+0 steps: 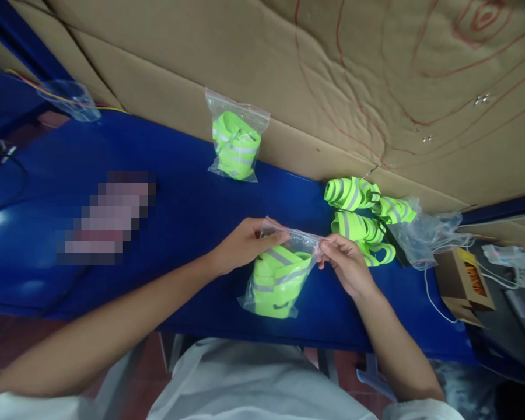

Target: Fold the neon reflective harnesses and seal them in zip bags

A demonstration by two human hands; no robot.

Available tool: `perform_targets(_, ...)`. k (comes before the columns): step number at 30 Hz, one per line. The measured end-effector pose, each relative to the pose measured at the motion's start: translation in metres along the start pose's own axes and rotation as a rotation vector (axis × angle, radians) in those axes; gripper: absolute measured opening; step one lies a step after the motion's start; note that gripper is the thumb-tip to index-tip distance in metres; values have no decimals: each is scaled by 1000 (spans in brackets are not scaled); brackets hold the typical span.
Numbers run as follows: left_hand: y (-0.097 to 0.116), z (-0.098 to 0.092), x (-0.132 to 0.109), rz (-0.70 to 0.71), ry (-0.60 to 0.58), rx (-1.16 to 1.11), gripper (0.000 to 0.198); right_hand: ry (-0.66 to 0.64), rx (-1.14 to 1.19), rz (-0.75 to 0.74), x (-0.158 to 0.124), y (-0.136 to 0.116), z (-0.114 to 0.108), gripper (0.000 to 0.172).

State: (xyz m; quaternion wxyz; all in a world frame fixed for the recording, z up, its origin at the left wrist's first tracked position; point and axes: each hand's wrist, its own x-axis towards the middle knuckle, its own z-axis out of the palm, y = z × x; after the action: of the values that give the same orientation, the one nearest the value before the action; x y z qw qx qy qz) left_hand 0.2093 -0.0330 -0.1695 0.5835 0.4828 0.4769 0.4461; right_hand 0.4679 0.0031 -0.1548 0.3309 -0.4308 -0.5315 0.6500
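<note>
A clear zip bag [295, 238] with a rolled neon-yellow reflective strap [276, 283] inside is held over the front of the blue table. My left hand [251, 242] pinches the bag's top edge at its left end, thumb lying along the plastic. At the right end of the same edge, the thumb and fingers of my right hand [343, 262] are closed on the corner. Beyond my hands, a second zip bag [237, 140] with a similar rolled strap leans against the cardboard. To the right lie several loose rolled straps [354, 195].
Clear plastic bags [420, 233] and white cables lie right of the straps, near an open cardboard box [464, 286]. A plastic cup [72, 102] stands at the far left. A pixelated object [109, 219] lies on the blue table [175, 192]. Tall cardboard [179, 52] borders the back.
</note>
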Motion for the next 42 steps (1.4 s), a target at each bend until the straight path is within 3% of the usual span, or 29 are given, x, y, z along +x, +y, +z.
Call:
perform_targets(5, -4, 0, 3, 28, 1, -38, 37, 126, -214, -111, 3, 10, -7, 31)
perform_targets(15, -4, 10, -4, 75, -18, -140, 31, 126, -357, -281, -3, 4, 0, 26)
perform_targets(34, -11, 16, -2, 132, -35, -65, 28, 102, -494, -344, -5, 10, 3, 16)
perform_targets(42, -14, 18, -3, 119, -47, 19, 32, 29, -573, -321, -10, 3, 4, 16)
